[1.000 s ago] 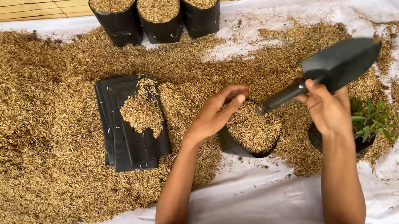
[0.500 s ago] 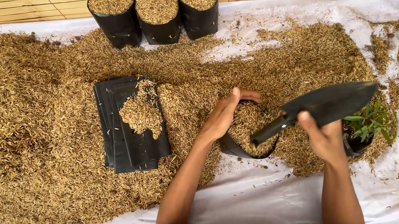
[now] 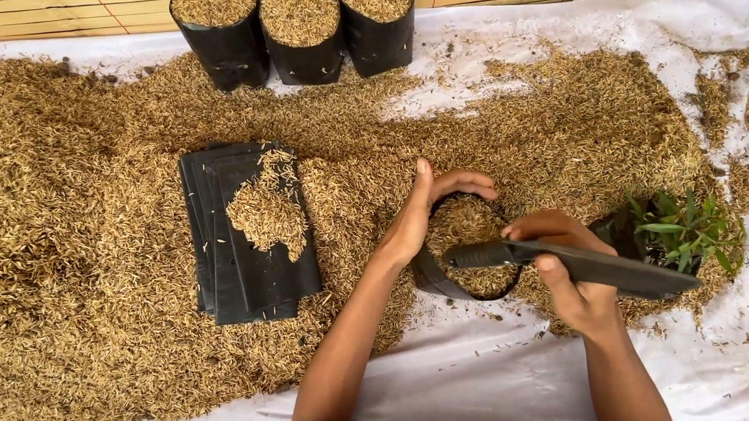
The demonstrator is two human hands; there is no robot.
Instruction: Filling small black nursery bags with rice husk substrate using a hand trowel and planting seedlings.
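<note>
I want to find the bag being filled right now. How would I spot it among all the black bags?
Look at the white sheet covered with husks, near its front edge. The bag stands open between the left hand and the right hand, which holds a dark trowel. Unlike the three filled bags at the back, no plant grows in it.

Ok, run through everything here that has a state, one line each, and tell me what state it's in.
Left hand: on the rim of the open grow bag, holding it open.
Open grow bag: partly filled with husks.
Right hand: grip shut on the trowel.
Trowel: lying flat over the bag, blade to the right.
Three bags: upright, full, planted.
Stack of bags: flat, husks on top.
Seedling bag: planted.
</note>
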